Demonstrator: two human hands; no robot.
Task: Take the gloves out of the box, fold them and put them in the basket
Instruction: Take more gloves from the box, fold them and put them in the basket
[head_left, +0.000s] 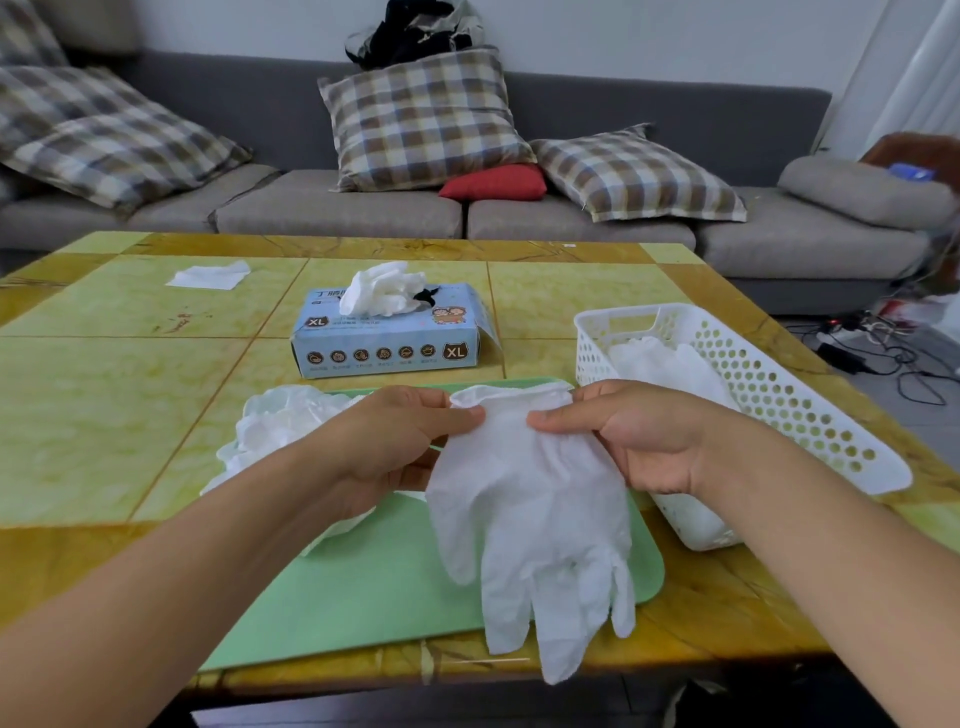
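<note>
A white glove (535, 519) hangs cuff up and fingers down over the green mat (363, 582). My left hand (395, 441) pinches the left side of its cuff. My right hand (644, 436) pinches the right side. The blue glove box (387, 340) stands beyond the mat, with white gloves (384, 288) sticking out of its top. A white perforated basket (779, 395) sits to the right and holds folded white gloves (670, 364). A loose pile of white gloves (275, 431) lies on the mat's left end, partly behind my left forearm.
A white tissue (210, 275) lies at the far left of the yellow-green tiled table (119, 395). A grey sofa with plaid cushions (421, 119) runs behind the table. Cables (878, 353) lie on the floor at the right.
</note>
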